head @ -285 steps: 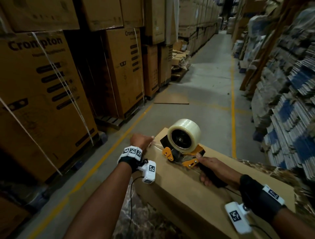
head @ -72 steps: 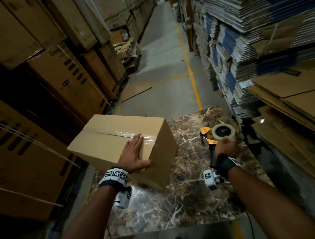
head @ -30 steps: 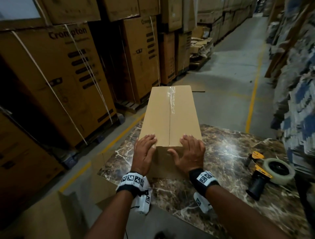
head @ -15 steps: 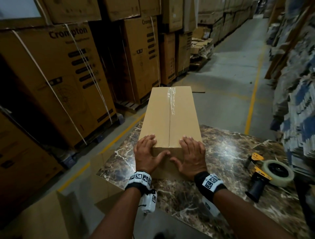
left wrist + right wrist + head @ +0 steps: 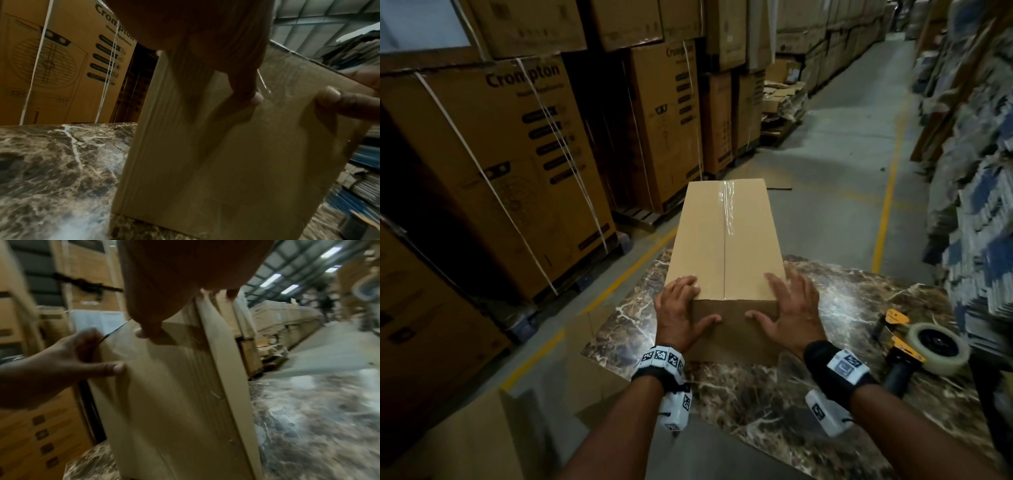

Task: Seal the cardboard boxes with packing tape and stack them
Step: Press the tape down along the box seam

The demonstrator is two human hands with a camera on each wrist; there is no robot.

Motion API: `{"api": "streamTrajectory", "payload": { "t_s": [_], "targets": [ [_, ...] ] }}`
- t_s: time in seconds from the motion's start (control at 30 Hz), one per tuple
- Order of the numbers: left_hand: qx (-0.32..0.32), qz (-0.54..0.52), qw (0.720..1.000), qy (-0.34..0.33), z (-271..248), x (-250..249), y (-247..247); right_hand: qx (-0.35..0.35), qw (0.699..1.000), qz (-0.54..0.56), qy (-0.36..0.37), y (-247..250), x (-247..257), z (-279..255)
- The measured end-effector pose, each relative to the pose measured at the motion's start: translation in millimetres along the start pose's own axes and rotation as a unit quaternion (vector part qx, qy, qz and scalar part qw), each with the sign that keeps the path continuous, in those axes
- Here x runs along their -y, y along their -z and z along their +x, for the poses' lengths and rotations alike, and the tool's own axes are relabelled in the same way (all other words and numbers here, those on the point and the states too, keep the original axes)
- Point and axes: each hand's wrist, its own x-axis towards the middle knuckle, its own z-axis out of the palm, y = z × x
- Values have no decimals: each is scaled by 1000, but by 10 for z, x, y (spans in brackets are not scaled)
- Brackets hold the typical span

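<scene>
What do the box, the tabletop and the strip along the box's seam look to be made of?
Box: plain brown cardboard, matte, with fluting lines on its side. Tabletop: polished brown marble or a laminate imitation, white-veined and reflective. Strip: clear glossy plastic tape, wrinkled, catching light.

One box, one tape gun, two hands

One plain cardboard box point(image 5: 724, 240) sits on one marble-patterned table point(image 5: 859, 308), one tape dispenser point(image 5: 917, 349) beside it; two hands, left hand point(image 5: 678, 315) and right hand point(image 5: 791, 315), are on the box.
</scene>
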Motion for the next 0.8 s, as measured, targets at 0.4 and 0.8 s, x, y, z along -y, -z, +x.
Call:
{"api": "streamTrajectory", "payload": {
  "t_s": [0.4, 0.8],
  "targets": [
    [134, 134, 982, 4, 443, 554, 406, -10, 996, 37, 81, -88, 283, 25],
    [79, -3, 996, -47, 364, 870, 544, 79, 975, 45, 202, -534, 970, 427]
  ]
}}
